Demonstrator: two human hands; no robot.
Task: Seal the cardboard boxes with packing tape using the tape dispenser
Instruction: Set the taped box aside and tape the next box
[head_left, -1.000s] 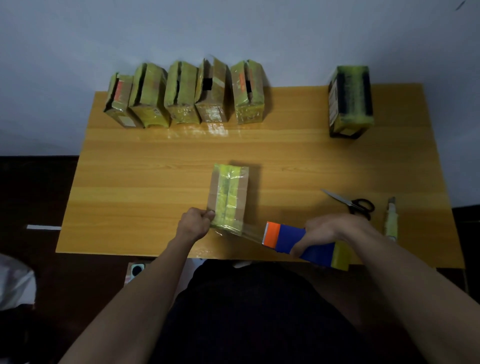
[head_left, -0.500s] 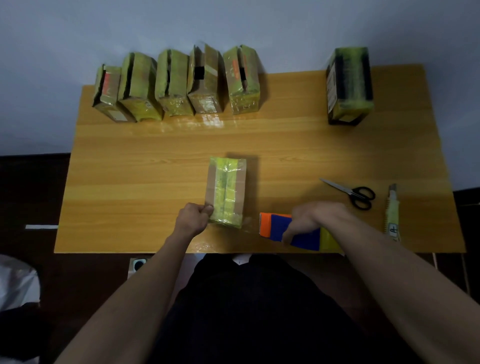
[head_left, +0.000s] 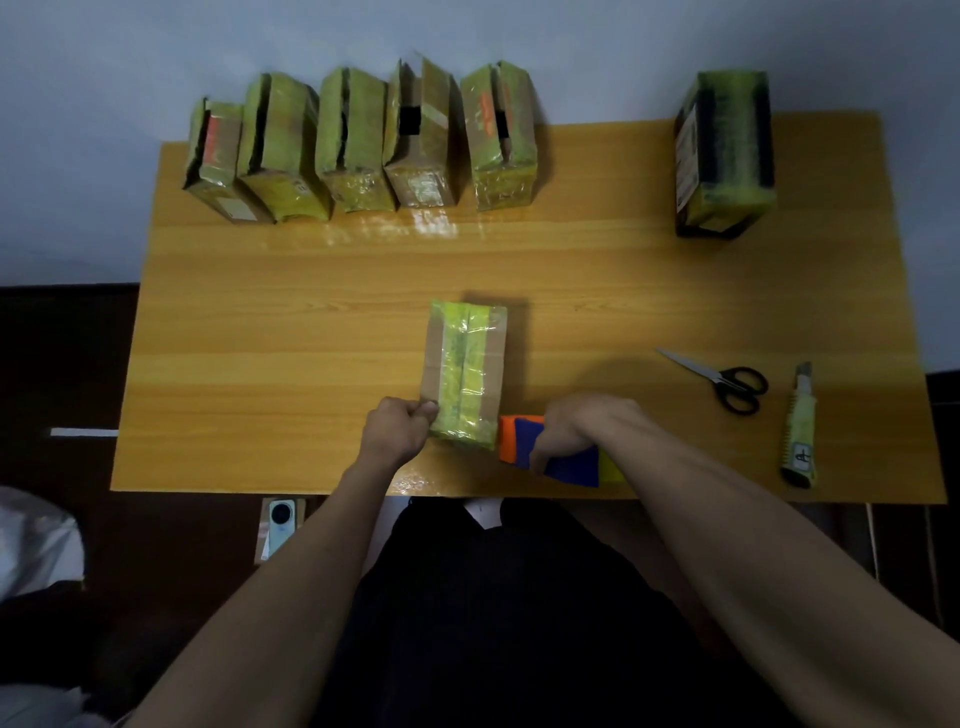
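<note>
Box (head_left: 464, 376) lies mid-table (head_left: 291, 332); my left hand (head_left: 397, 428) pinches its near corner, apparently on tape, while my right hand (head_left: 582, 423) grips the dispenser (head_left: 566, 462) beside it.

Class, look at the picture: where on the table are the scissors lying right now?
In the head view the scissors lie on the right side of the table, just left of the utility knife and beyond the right hand.

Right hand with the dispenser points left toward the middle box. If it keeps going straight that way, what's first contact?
Probably the middle box: the tape dispenser's orange nose in the right hand already sits beside its near right corner. Whether they already touch is unclear.
</note>
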